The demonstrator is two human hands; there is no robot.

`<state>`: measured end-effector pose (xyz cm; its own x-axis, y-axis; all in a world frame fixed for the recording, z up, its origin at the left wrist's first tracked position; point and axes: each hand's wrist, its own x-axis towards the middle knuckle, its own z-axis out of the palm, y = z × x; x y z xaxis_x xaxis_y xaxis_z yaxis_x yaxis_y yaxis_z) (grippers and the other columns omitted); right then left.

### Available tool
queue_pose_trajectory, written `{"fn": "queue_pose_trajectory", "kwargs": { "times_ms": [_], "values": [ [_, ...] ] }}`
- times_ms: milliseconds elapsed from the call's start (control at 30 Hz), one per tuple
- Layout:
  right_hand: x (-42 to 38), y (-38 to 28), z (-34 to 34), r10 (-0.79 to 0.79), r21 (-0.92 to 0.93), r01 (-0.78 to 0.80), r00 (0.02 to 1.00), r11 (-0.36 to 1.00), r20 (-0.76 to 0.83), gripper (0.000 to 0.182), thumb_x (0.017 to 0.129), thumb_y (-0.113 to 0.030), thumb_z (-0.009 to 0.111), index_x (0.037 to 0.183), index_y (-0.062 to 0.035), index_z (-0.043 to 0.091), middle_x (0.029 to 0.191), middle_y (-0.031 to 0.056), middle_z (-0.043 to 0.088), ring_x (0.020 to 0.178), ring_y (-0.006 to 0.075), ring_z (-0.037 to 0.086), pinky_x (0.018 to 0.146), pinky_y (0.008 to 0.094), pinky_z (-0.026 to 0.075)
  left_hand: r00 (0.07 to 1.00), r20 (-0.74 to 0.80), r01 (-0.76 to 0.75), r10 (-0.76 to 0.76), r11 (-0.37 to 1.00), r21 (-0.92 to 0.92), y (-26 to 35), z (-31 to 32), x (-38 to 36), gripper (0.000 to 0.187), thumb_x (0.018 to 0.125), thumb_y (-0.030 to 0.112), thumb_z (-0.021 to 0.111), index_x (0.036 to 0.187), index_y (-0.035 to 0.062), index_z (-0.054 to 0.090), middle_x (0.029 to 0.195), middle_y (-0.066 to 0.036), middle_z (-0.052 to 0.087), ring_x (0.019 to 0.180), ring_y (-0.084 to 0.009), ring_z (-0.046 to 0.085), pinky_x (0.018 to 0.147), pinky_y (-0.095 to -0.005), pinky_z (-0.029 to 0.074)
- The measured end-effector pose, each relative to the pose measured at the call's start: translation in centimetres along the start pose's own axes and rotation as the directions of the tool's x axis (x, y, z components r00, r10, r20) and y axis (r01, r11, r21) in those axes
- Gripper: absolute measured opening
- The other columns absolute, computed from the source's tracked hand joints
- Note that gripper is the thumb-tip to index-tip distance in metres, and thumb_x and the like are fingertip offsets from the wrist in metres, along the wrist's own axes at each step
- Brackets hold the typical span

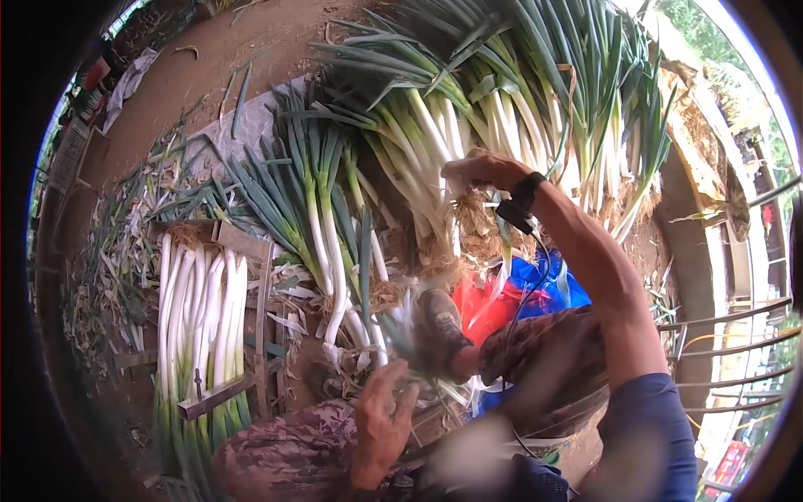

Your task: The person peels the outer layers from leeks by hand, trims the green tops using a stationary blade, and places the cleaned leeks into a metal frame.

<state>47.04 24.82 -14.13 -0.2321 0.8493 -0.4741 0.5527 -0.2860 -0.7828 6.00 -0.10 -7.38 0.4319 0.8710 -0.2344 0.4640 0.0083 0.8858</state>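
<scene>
See long green onions (577,75) heaped on ground, root ends nearest. Right hand (477,171) at their white stalks, fingers curled, grip unclear. Left hand (383,425) low, fingers bent, grip unclear. More bundled in metal rack (216,397) at left; red bag (485,308) beside shoe (443,318).

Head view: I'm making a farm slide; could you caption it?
Right hand at a pile of green onions, left hand held low, white stalks lined up in a rack.

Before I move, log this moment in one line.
left hand: near camouflage leg | right hand: at large leek pile | metal rack: leeks side by side | grips: unclear
</scene>
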Motion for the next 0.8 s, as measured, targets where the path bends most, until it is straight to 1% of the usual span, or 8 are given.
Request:
{"fn": "queue_pose_trajectory", "kwargs": {
  "times_ms": [67,167,200,333,600,667,733,800],
  "values": [
    [-5.0,-3.2,3.2,-0.643,-0.194,0.656,0.754,0.729,0.136,0.03,0.095,-0.022,0.063,0.111,0.0021,0.067,0.074,0.0022,0.063,0.061,0.0105,0.061,0.056,0.0296,0.048,0.997,-0.076,0.022,-0.031,0.993,-0.113,-0.2,0.8,1.5,0.044,0.091,0.017,0.073,0.129,-0.0017,0.06,0.128,-0.018,0.063,0.115,-0.0294,0.062,0.099,-0.0391,0.05],
    [-11.6,-3.8,12.9,-0.789,0.062,0.789,0.6,0.611,0.134,0.018,0.094,-0.009,0.06,0.107,0.0026,0.066,0.076,0.0052,0.064,0.065,0.0149,0.063,0.058,0.0291,0.051,0.979,-0.061,0.112,-0.195,0.76,-0.64,-1.1,2.5,3.7,0.057,0.094,0.039,0.069,0.133,-0.0003,0.057,0.126,-0.015,0.064,0.113,-0.024,0.063,0.099,-0.0372,0.05],
    [-16.1,-7.3,16.9,-0.123,0.275,0.055,0.964,0.96,0.236,0.018,0.093,-0.016,0.065,0.097,0.0014,0.067,0.076,0.0053,0.064,0.067,0.0151,0.063,0.058,0.03,0.051,0.981,0.159,0.193,-0.108,0.561,-0.805,-0.9,2.7,4.3,0.064,0.094,0.047,0.066,0.136,0.0003,0.054,0.126,-0.014,0.065,0.113,-0.0229,0.063,0.099,-0.0366,0.05],
    [-20.8,-7.3,27.2,-0.322,0.173,0.281,0.898,0.944,0.299,0.027,0.094,-0.027,0.067,0.104,-0.0028,0.073,0.082,0.0042,0.07,0.073,0.0134,0.065,0.061,0.0293,0.051,0.828,0.529,0.559,-0.184,0.218,-0.8,-2.5,4.2,1.9,0.058,0.092,0.034,0.071,0.137,0.0012,0.053,0.121,-0.01,0.067,0.111,-0.0184,0.065,0.095,-0.0335,0.054],
    [-15.9,-1.4,24.2,0.111,0.172,-0.383,0.613,0.907,0.782,0.027,0.093,-0.034,0.069,0.104,-0.0101,0.076,0.093,0.0065,0.073,0.078,0.0127,0.066,0.065,0.0296,0.053,0.825,0.509,0.552,-0.246,0.155,-0.819,-1.4,-4.9,-3.0,0.029,0.086,0.014,0.065,0.108,-0.0033,0.059,0.081,-0.009,0.064,0.07,-0.0176,0.065,0.054,-0.0295,0.055],
    [-14.5,-5.3,19.4,-0.614,0.062,0.648,0.679,0.759,0.402,0.036,0.093,-0.033,0.067,0.102,0.0012,0.074,0.086,0.0079,0.071,0.083,0.0162,0.068,0.073,0.0291,0.054,0.842,0.499,0.528,-0.206,0.126,-0.84,0.9,-7.1,-5.6,0.027,0.084,0.013,0.065,0.105,-0.0042,0.059,0.077,-0.009,0.061,0.067,-0.0178,0.062,0.055,-0.0289,0.053],
    [-12.6,-6.8,16.6,0.055,0.026,-0.061,0.977,0.998,0.208,0.036,0.091,-0.033,0.068,0.099,0.002,0.074,0.082,0.006,0.071,0.083,0.0194,0.07,0.072,0.0311,0.055,0.901,0.393,0.42,-0.185,0.14,-0.897,1.9,-7.8,-7.7,0.031,0.079,0.008,0.067,0.105,-0.0067,0.059,0.078,-0.013,0.061,0.067,-0.0196,0.061,0.058,-0.0281,0.051],
    [-9.2,-5.0,15.2,0.144,-0.015,-0.146,0.984,0.989,-0.106,0.031,0.09,-0.029,0.067,0.097,0.0004,0.075,0.082,0.0092,0.072,0.084,0.0259,0.073,0.073,0.0349,0.056,0.902,0.381,0.417,-0.203,0.184,-0.89,1.6,-7.7,-8.1,0.035,0.077,0.007,0.068,0.108,-0.0073,0.06,0.076,-0.014,0.061,0.067,-0.0197,0.062,0.056,-0.0291,0.05]
  ]
}}
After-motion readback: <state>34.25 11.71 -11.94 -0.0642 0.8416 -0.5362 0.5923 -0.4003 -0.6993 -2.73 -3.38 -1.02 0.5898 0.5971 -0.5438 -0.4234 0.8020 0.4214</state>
